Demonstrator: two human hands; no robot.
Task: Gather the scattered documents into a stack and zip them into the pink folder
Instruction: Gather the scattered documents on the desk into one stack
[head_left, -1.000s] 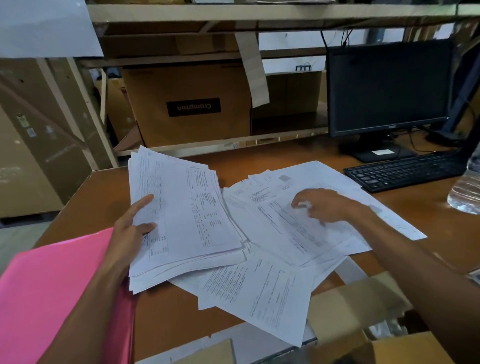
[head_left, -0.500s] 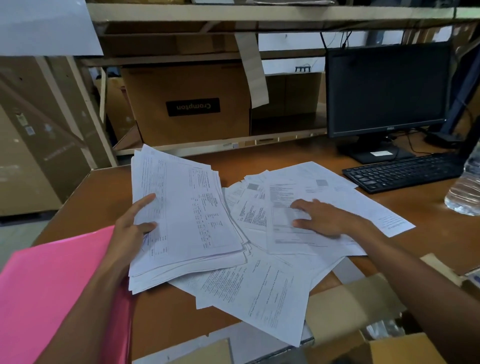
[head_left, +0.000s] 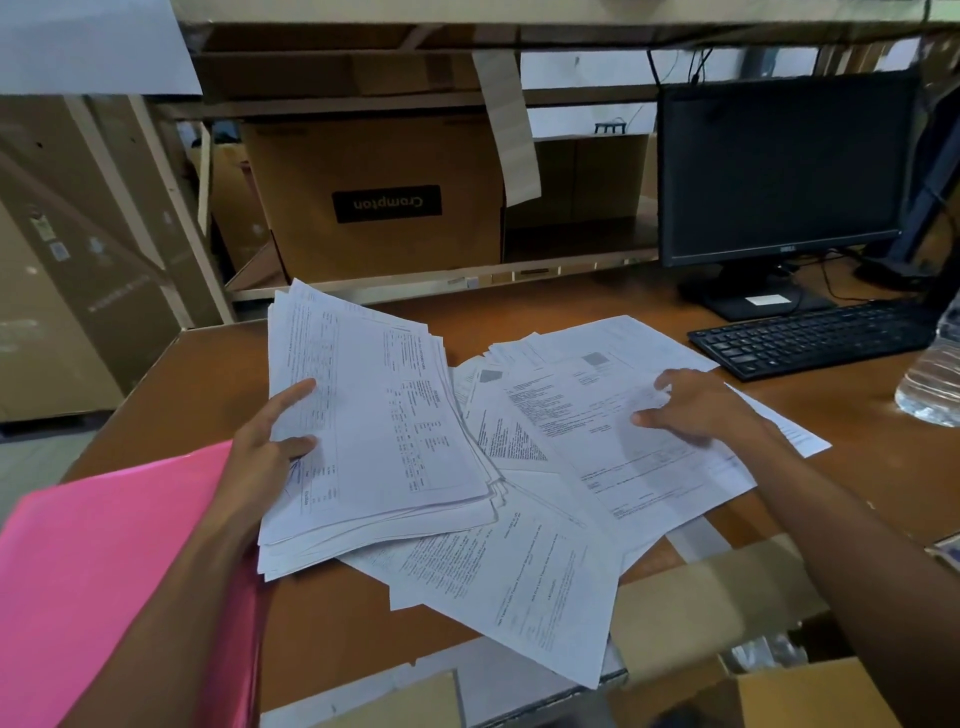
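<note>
- Left grip holding the paper stack, thumb on top.
- Right grip spread wide, pressing loose sheets on the bench.
- Pink folder lower left, beneath the left forearm.

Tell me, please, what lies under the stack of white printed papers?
Loose white sheets fan out beneath the stack of white printed papers, over the brown wooden desk; whatever lies directly below is covered.

Both forearms bare as far as visible; left hand, right hand bare, fingers slender.
</note>
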